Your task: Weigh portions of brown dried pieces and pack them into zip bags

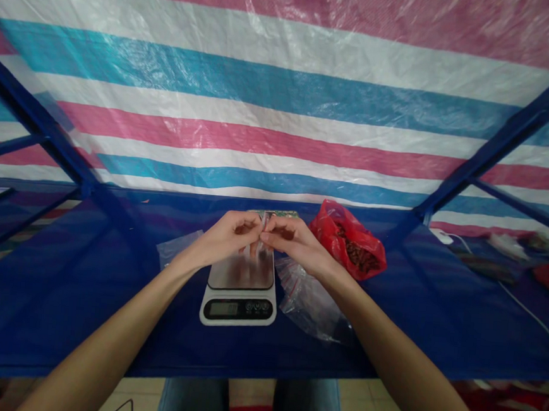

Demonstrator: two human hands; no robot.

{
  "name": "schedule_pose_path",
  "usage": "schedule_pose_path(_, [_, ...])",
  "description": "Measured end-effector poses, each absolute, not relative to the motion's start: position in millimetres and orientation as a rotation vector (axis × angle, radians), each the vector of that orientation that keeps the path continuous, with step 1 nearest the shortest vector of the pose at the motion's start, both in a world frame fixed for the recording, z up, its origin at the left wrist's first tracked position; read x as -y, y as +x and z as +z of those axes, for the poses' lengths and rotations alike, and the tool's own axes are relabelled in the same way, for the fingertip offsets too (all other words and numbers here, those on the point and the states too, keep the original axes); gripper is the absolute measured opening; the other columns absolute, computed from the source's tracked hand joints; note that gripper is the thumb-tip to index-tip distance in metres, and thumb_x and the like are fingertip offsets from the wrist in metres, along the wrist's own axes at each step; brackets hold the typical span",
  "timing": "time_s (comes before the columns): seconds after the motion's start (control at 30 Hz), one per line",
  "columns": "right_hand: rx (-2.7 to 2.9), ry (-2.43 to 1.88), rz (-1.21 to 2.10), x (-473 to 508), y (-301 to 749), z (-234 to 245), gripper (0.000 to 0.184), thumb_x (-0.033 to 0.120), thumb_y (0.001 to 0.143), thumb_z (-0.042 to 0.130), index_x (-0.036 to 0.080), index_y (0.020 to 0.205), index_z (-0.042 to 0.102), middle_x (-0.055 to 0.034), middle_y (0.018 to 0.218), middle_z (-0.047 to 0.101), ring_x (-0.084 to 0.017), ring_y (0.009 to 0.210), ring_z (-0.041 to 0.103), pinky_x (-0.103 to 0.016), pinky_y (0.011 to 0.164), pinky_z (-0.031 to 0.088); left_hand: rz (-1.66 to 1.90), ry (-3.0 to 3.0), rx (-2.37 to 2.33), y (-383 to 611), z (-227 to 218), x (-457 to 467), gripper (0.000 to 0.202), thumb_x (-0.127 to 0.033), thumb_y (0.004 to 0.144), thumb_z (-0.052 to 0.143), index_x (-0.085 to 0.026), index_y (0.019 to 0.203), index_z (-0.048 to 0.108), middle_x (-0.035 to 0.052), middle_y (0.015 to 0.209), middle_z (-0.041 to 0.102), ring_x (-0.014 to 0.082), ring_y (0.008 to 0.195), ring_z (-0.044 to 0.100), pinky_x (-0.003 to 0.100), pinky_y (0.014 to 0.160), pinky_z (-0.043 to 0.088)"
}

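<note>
My left hand (227, 236) and my right hand (291, 240) meet above a small digital kitchen scale (239, 294) with a steel top. Both pinch the top edge of a small clear plastic bag (256, 250) that hangs between them over the scale's plate. The fingers of each hand are closed on the bag's rim. What is inside the bag cannot be made out.
A red plastic bag (350, 240) holding dark reddish pieces lies right of the scale. Clear plastic bags (308, 293) lie beside my right wrist, another (173, 248) to the left. The blue table (81, 304) has blue frame bars (492, 147) on both sides. A white cable (523, 304) runs at right.
</note>
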State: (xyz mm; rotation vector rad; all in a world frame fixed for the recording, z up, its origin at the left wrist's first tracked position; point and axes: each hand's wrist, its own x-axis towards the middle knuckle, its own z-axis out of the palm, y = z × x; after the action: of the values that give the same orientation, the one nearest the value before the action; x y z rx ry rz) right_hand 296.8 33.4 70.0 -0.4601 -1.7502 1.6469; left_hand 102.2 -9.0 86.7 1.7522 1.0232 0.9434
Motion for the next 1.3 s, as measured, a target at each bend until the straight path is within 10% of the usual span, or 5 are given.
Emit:
schedule_pose_path(0.3, [1.556, -0.837, 1.184, -31, 294, 77, 0.031, 0.035, 0.083, 0.073, 0.02, 0.063, 0.056, 0.0046, 0.06, 0.05, -0.01, 0.056, 0.045, -0.023, 0.05, 0.033, 1.209, 1.781, -1.286, 105, 99, 13, 0.017, -0.018, 0.081, 0.059, -0.018, 0.064, 0.059, -0.0027, 0.058, 0.062, 0.0105, 0.053, 0.057, 0.022, 0.053, 0.04])
schedule_pose_path(0.47, [1.222, -0.789, 1.767, -30, 298, 78, 0.04, 0.059, 0.095, 0.064, 0.022, 0.11, 0.066, -0.0039, 0.096, 0.072, -0.016, 0.08, 0.067, -0.023, 0.06, 0.05, 1.322, 1.546, -1.014, 108, 103, 12, 0.022, -0.028, 0.091, 0.059, -0.017, 0.073, 0.064, 0.0024, 0.072, 0.071, 0.014, 0.06, 0.067, 0.022, 0.051, 0.045])
schedule_pose_path(0.67, [0.877, -0.62, 2.267, -25, 293, 80, 0.028, 0.044, 0.091, 0.074, 0.018, 0.094, 0.063, 0.0019, 0.072, 0.065, -0.007, 0.051, 0.056, -0.014, 0.039, 0.032, 1.256, 1.378, -0.915, 117, 107, 19, 0.036, -0.04, 0.096, 0.063, -0.019, 0.068, 0.052, -0.0034, 0.056, 0.056, 0.0086, 0.04, 0.049, 0.02, 0.039, 0.028])
schedule_pose_path(0.9, [1.202, -0.926, 1.437, -63, 335, 85, 0.042, 0.05, 0.078, 0.082, 0.022, 0.071, 0.052, 0.0091, 0.053, 0.045, -0.005, 0.039, 0.026, -0.021, 0.034, 0.012, 1.238, 1.444, -1.106, 83, 105, 25, 0.045, -0.053, 0.101, 0.055, -0.02, 0.07, 0.051, -0.0036, 0.053, 0.049, 0.0073, 0.041, 0.037, 0.02, 0.041, 0.02])
schedule_pose_path(1.3, [2.237, -1.193, 0.274, -82, 351, 85, 0.033, 0.038, 0.093, 0.071, 0.022, 0.069, 0.055, 0.0011, 0.063, 0.059, -0.014, 0.056, 0.046, -0.03, 0.06, 0.03, 1.238, 1.415, -1.246, 38, 69, 6, 0.045, -0.054, 0.098, 0.055, -0.018, 0.072, 0.061, 0.0001, 0.055, 0.055, 0.0101, 0.043, 0.042, 0.022, 0.042, 0.026])
